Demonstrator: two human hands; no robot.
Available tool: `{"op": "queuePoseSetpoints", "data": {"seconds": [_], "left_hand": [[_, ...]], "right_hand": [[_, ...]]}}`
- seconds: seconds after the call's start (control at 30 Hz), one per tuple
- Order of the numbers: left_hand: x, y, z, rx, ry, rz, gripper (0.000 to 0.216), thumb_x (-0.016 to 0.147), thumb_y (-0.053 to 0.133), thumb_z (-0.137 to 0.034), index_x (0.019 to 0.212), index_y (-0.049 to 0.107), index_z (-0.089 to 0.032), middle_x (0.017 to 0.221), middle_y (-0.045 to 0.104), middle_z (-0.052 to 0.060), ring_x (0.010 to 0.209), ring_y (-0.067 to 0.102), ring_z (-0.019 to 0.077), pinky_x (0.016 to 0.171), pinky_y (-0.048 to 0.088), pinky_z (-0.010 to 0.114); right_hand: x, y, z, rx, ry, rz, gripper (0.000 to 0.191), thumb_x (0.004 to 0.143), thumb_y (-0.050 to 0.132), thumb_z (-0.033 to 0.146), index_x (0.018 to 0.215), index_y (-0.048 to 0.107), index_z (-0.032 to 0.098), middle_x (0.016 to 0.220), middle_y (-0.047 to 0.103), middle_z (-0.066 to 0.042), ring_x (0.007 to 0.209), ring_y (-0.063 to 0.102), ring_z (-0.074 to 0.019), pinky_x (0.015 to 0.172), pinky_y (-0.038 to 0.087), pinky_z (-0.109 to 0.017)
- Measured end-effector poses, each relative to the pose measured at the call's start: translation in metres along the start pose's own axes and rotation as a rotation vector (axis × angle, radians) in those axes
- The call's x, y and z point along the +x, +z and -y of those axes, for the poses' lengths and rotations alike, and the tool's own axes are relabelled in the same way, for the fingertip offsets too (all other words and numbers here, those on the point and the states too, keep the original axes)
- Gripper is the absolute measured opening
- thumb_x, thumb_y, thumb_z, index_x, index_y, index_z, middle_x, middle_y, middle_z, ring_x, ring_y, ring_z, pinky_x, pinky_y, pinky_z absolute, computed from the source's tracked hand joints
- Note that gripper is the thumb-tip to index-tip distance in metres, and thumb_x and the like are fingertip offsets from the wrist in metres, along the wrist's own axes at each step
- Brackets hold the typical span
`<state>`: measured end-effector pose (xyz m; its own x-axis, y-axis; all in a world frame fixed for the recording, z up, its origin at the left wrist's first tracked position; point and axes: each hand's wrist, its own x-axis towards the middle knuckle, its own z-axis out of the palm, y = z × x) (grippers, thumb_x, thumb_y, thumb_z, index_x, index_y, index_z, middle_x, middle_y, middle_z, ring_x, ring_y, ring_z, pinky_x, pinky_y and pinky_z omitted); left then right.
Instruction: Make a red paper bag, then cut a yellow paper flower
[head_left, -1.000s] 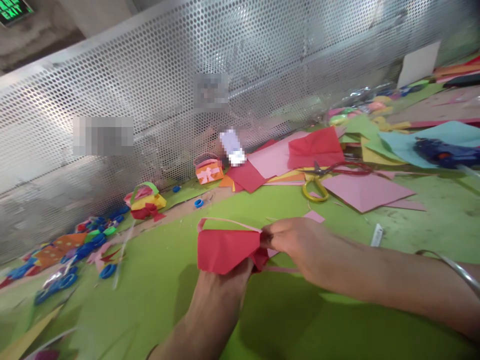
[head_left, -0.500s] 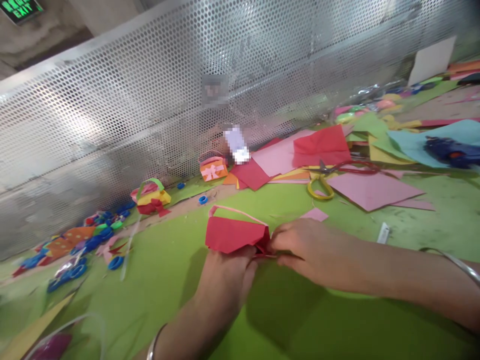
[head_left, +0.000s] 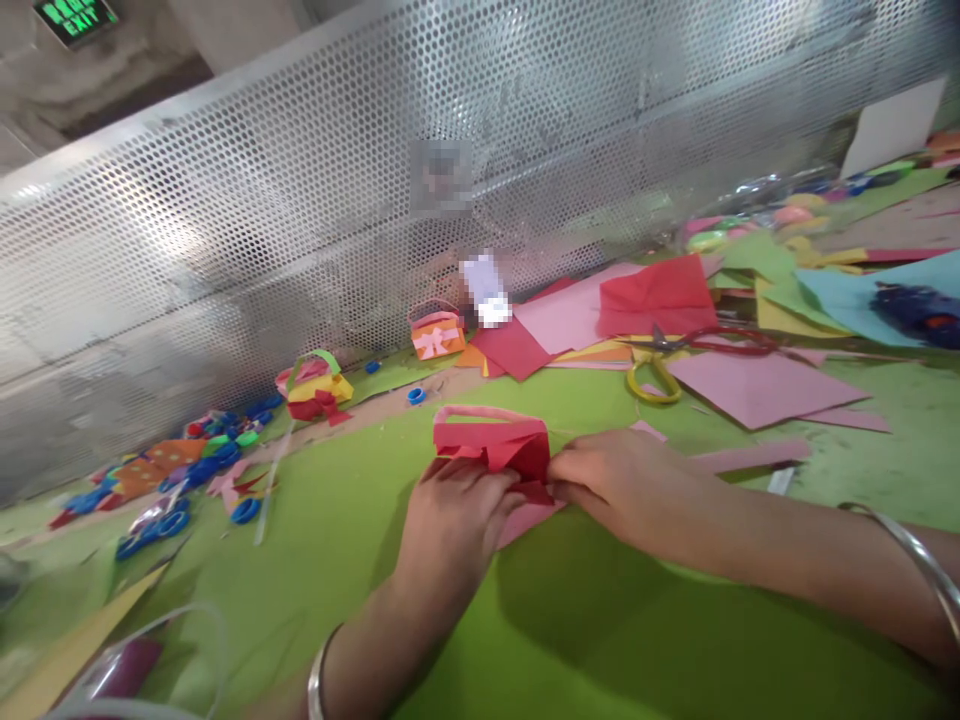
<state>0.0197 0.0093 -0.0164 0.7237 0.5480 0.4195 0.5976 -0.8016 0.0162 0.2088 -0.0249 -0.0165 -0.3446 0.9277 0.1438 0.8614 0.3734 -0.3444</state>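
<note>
In the middle of the head view, a small red paper bag [head_left: 491, 433] with a pink strip handle stands just above the green table. My left hand [head_left: 454, 515] is closed on its near side, the fingers reaching over the folded red paper. At the bag's right end my right hand [head_left: 611, 480] pinches the edge of the red paper between thumb and fingers. A flat pink paper piece [head_left: 529, 522] shows beneath the bag, between the two hands. The bag's underside and most fingertips are hidden.
Scissors with yellow and red handles [head_left: 654, 380] lie beyond my right hand, next to pink paper sheets [head_left: 765, 388]. A yellow paper basket [head_left: 319, 388] and an orange one [head_left: 438, 338] stand along the perforated metal screen [head_left: 315, 190]. Blue-handled scissors [head_left: 154, 530] lie at left.
The red bag has tilted, so its folded near side now shows. My left fingers have come up over its near edge. A pink piece has come into sight beneath it.
</note>
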Motion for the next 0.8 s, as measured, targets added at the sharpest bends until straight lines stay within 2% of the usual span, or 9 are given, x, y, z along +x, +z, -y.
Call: {"op": "queuePoseSetpoints", "data": {"seconds": [0.1, 0.27, 0.5, 0.6, 0.8], "left_hand": [[-0.0007, 0.0012, 0.0027, 0.011, 0.033, -0.043, 0.014, 0.084, 0.054, -0.021, 0.078, 0.067, -0.02, 0.071, 0.07, 0.002, 0.067, 0.063, 0.0181, 0.065, 0.049, 0.033], [0.0014, 0.0031, 0.0035, -0.022, 0.083, -0.09, 0.019, 0.084, 0.049, -0.017, 0.076, 0.066, -0.018, 0.062, 0.067, 0.001, 0.061, 0.061, 0.0171, 0.06, 0.047, 0.031], [0.0017, 0.0037, 0.0038, -0.072, 0.05, 0.006, 0.009, 0.082, 0.058, -0.02, 0.083, 0.066, -0.019, 0.071, 0.071, 0.001, 0.065, 0.064, 0.0178, 0.065, 0.049, 0.032], [0.0011, 0.0051, 0.0041, -0.103, 0.054, -0.02, 0.008, 0.08, 0.061, -0.019, 0.086, 0.067, -0.019, 0.073, 0.072, 0.001, 0.066, 0.064, 0.0176, 0.068, 0.05, 0.032], [-0.0001, 0.0087, 0.0055, -0.154, 0.088, -0.07, 0.013, 0.084, 0.056, -0.021, 0.088, 0.068, -0.018, 0.073, 0.072, 0.003, 0.067, 0.065, 0.0167, 0.069, 0.051, 0.031]], "right_hand": [[0.0014, -0.0005, -0.0013, 0.032, -0.001, 0.016, 0.02, 0.086, 0.049, 0.017, 0.075, 0.065, 0.019, 0.069, 0.067, -0.002, 0.06, 0.058, -0.0152, 0.051, 0.027, -0.025], [0.0005, 0.0035, -0.002, 0.051, 0.01, 0.005, 0.018, 0.083, 0.052, 0.014, 0.069, 0.062, 0.017, 0.067, 0.065, -0.003, 0.06, 0.056, -0.0141, 0.052, 0.028, -0.024], [-0.0018, 0.0063, -0.0057, 0.064, -0.023, -0.044, 0.021, 0.081, 0.048, 0.014, 0.065, 0.06, 0.018, 0.059, 0.061, 0.0, 0.053, 0.05, -0.0119, 0.05, 0.023, -0.024], [-0.001, 0.0042, -0.0057, 0.076, -0.017, -0.009, 0.021, 0.079, 0.048, 0.011, 0.065, 0.062, 0.018, 0.062, 0.064, -0.001, 0.055, 0.052, -0.0124, 0.05, 0.024, -0.024], [0.0018, -0.0023, -0.0029, 0.03, 0.032, 0.094, 0.02, 0.075, 0.052, 0.006, 0.069, 0.067, 0.018, 0.067, 0.069, -0.003, 0.059, 0.057, -0.0142, 0.05, 0.025, -0.024]]}}
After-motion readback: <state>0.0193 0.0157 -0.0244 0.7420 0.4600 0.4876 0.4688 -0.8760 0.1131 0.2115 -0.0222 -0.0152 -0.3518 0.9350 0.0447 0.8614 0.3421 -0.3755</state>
